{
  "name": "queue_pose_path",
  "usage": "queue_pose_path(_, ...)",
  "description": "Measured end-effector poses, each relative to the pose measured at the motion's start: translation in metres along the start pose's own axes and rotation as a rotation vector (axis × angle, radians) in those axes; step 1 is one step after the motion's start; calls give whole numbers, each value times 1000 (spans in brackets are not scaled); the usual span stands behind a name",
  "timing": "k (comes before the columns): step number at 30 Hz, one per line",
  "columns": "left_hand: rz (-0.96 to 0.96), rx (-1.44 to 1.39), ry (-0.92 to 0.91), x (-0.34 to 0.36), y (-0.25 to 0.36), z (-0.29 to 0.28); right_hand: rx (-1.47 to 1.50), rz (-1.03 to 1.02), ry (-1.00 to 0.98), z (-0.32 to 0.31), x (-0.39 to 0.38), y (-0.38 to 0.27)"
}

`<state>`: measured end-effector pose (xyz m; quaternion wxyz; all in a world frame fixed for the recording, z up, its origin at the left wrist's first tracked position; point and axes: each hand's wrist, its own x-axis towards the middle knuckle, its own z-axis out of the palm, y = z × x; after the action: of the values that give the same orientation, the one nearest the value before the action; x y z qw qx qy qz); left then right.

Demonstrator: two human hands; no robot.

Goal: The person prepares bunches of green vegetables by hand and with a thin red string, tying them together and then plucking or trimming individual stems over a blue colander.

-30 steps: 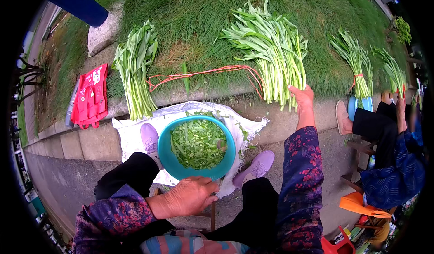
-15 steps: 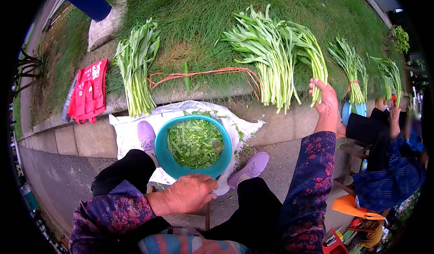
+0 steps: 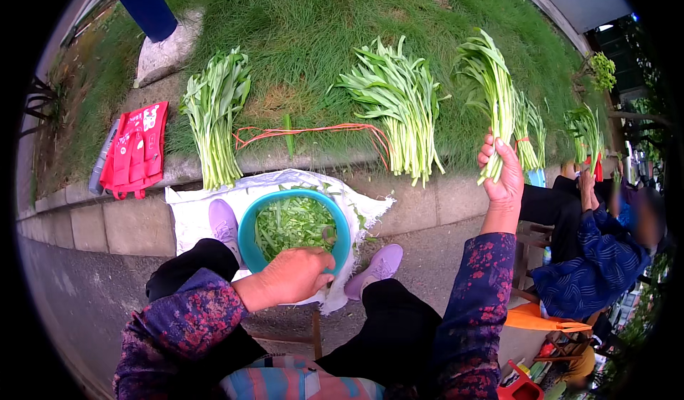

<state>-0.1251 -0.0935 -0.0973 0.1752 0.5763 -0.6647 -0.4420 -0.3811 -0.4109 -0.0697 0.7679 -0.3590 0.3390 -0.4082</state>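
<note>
My right hand (image 3: 504, 174), raised at the right, is closed around the lower stems of a bunch of water spinach (image 3: 501, 97), its leaves pointing up. My left hand (image 3: 293, 275) is at the near rim of a turquoise tub (image 3: 247, 237), fingers curled together; what they hold, if anything, is hidden. Inside the tub lie cut green leaves and stems (image 3: 292, 222). A larger pile of water spinach (image 3: 411, 126) rests on the grass edge, left of the held bunch. Another bundle (image 3: 216, 126) lies farther left.
A white woven sack (image 3: 189, 215) lies under the tub, between my purple shoes (image 3: 375, 272). Red ties (image 3: 313, 126) stretch along the curb (image 3: 139, 225). A red bag (image 3: 139, 151) lies at left. At right sits another person (image 3: 591, 265) near tied bundles of greens (image 3: 526, 133).
My right hand has lifted the bunch of water spinach away from the larger pile, so a gap now shows between them. The left hand stays by the tub's near rim.
</note>
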Motion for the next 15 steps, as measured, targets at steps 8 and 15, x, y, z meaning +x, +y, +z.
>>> queue_pose_path(8,329,-111,753,-15,6,-52,-433,232,-236,111,-88,29)
queue_pose_path(15,476,96,807,-68,33,-92,-856,426,-608,164,-141,69)
